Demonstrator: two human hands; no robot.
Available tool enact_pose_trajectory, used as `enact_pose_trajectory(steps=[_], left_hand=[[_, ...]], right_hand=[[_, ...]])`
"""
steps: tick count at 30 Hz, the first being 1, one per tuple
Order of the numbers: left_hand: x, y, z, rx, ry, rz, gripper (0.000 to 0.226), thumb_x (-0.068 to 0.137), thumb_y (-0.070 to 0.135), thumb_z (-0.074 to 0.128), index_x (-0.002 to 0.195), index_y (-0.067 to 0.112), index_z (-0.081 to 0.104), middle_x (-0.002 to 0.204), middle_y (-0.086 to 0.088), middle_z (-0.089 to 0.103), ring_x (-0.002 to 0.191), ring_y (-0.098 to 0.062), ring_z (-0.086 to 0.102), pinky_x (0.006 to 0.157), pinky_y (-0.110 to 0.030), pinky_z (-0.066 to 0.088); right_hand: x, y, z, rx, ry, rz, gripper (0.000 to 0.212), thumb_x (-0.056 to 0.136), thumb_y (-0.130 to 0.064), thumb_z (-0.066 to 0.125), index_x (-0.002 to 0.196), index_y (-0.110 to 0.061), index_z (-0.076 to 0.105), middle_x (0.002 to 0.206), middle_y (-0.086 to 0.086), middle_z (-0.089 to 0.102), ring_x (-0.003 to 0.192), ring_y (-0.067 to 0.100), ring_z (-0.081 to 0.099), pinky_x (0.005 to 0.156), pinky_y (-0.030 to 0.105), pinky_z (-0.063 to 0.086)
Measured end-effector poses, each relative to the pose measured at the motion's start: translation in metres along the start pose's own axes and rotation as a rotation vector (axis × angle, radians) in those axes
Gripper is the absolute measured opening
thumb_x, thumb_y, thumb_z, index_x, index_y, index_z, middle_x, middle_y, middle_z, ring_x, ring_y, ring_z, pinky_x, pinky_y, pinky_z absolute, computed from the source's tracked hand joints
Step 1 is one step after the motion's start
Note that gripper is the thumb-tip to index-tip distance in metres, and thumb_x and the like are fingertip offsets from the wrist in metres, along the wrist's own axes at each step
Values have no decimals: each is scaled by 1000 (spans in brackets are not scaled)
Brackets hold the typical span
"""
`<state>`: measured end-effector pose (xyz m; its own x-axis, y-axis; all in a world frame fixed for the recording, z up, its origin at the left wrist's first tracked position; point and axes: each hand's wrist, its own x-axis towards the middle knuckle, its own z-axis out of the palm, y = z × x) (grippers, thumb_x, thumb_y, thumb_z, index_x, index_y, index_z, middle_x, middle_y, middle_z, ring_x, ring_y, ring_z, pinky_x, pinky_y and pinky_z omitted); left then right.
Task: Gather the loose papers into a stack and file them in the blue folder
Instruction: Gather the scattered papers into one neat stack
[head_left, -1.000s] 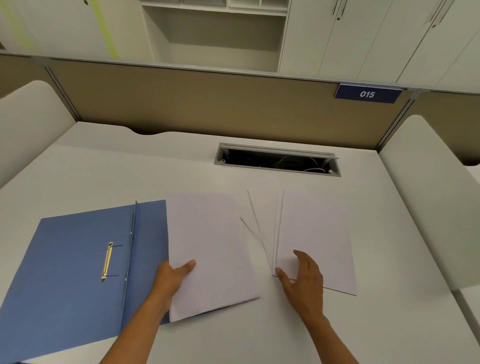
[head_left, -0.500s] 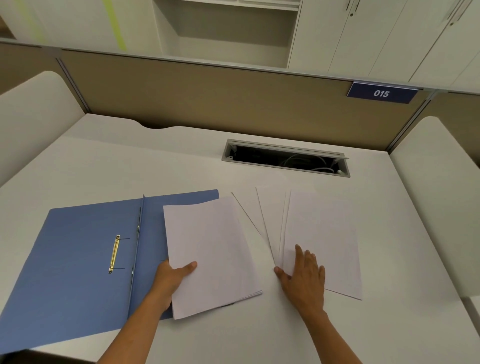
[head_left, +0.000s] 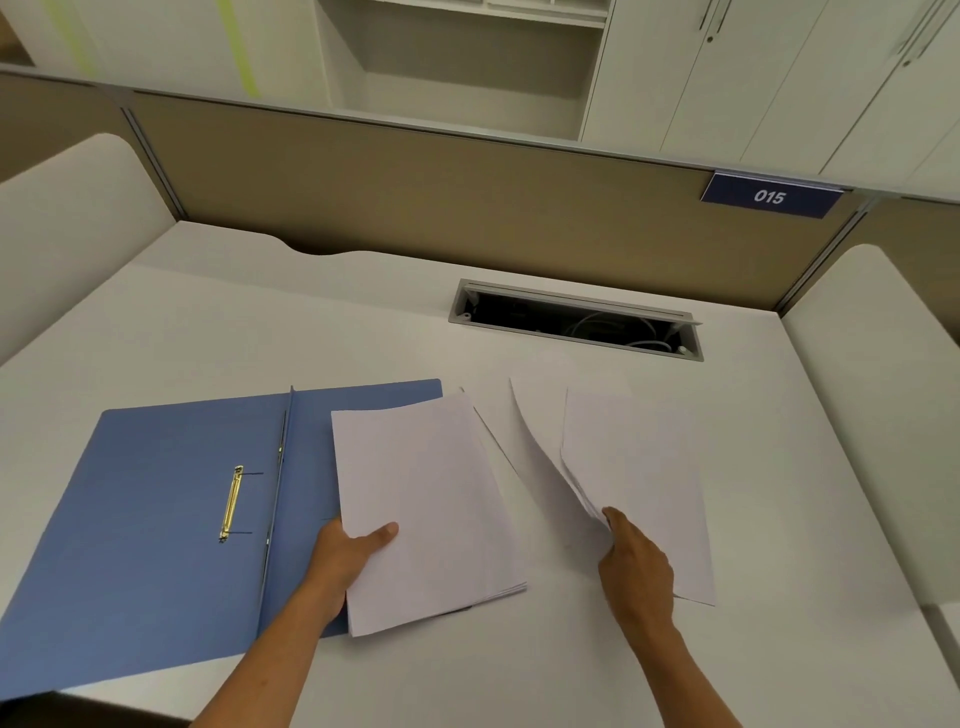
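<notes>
Left hand (head_left: 347, 556) gripping stack (head_left: 426, 514) edge, right hand (head_left: 636, 564) pinching loose sheets (head_left: 631, 478).

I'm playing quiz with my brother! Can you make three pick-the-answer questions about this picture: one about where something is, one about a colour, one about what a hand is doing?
1. Where is the folder?
A. left of the paper stack
B. right of the stack
C. in the cupboard

2. What colour is the folder's clip?
A. red
B. gold
C. green

3. What is the right hand doing?
A. resting away from the paper
B. lifting loose sheets
C. holding a pen

Answers: 1 A, it lies open left of the stack that the left hand holds; 2 B, the metal shines gold; 3 B, the sheets curl up at its fingers.
</notes>
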<state>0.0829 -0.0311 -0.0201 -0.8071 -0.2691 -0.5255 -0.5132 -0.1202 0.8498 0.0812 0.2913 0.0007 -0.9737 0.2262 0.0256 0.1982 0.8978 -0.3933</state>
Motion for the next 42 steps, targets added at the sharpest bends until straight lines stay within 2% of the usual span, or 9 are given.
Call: enact_pose_trajectory(steps=[5, 11, 18, 22, 24, 27, 29, 35, 42], left_hand=[[0, -3, -3, -23, -17, 1, 37, 76, 14, 78, 111, 11, 64, 102, -3, 70, 95, -24, 67, 76, -33, 53], [-2, 2, -3, -56, -26, -23, 44, 83, 38, 69, 120, 16, 60, 112, -5, 68, 101, -24, 65, 80, -35, 53], [4, 5, -7, -99, -24, -165, 81, 74, 83, 38, 127, 24, 54, 118, -7, 66, 110, -28, 61, 100, -47, 46], [-7, 10, -3, -121, -68, -79, 43, 83, 49, 63, 113, 18, 63, 107, -8, 72, 98, -27, 68, 78, -37, 54], [-8, 6, -5, -76, -68, -25, 42, 78, 27, 76, 116, 16, 62, 112, -9, 71, 99, -25, 68, 80, -38, 55], [-6, -1, -8, -4, -70, 34, 52, 74, 7, 79, 120, 14, 57, 115, -9, 68, 102, -23, 65, 82, -39, 55], [-11, 0, -6, 12, -57, 82, 50, 76, 4, 76, 120, 17, 55, 113, -4, 67, 101, -19, 64, 79, -33, 54], [-26, 2, -12, 39, -64, 217, 41, 77, 2, 75, 107, 27, 60, 99, 4, 74, 95, -15, 69, 74, -28, 56], [-50, 45, 4, 63, -150, 392, 52, 69, 19, 82, 114, 23, 57, 104, 12, 72, 95, -12, 70, 71, -22, 57]], right_hand=[[3, -14, -4, 87, 249, -139, 45, 73, 20, 62, 113, -1, 67, 102, 16, 75, 79, 36, 73, 67, 44, 59], [-20, -61, 3, 180, 437, -528, 55, 75, 9, 30, 112, -1, 70, 112, 14, 72, 100, 25, 70, 88, 33, 55], [-69, -93, 53, 109, 148, -914, 57, 70, 10, 38, 111, -10, 72, 114, 7, 72, 107, 20, 68, 99, 35, 48], [-82, -95, 71, -41, -214, -1016, 64, 68, -14, 78, 128, -20, 59, 130, -2, 63, 122, 16, 58, 103, 35, 46], [-82, -93, 77, -79, -372, -1053, 61, 82, -16, 67, 139, -20, 46, 142, 2, 53, 133, 19, 47, 110, 44, 37], [-80, -96, 67, -21, -575, -1007, 55, 99, -45, 32, 149, -24, 24, 158, 3, 27, 147, 20, 21, 118, 51, 4], [-78, -95, 58, 42, -630, -912, 70, 93, -62, 35, 151, -29, 18, 161, -4, 15, 149, 13, 7, 119, 44, -8], [-49, -75, 40, 572, -219, -234, 80, 82, -56, 59, 148, -25, 26, 149, -13, 29, 138, 5, 28, 115, 24, 22], [12, -69, -34, 1144, -504, -72, 66, 78, -15, 73, 136, -19, 43, 126, 9, 63, 112, 21, 64, 89, 35, 55]])
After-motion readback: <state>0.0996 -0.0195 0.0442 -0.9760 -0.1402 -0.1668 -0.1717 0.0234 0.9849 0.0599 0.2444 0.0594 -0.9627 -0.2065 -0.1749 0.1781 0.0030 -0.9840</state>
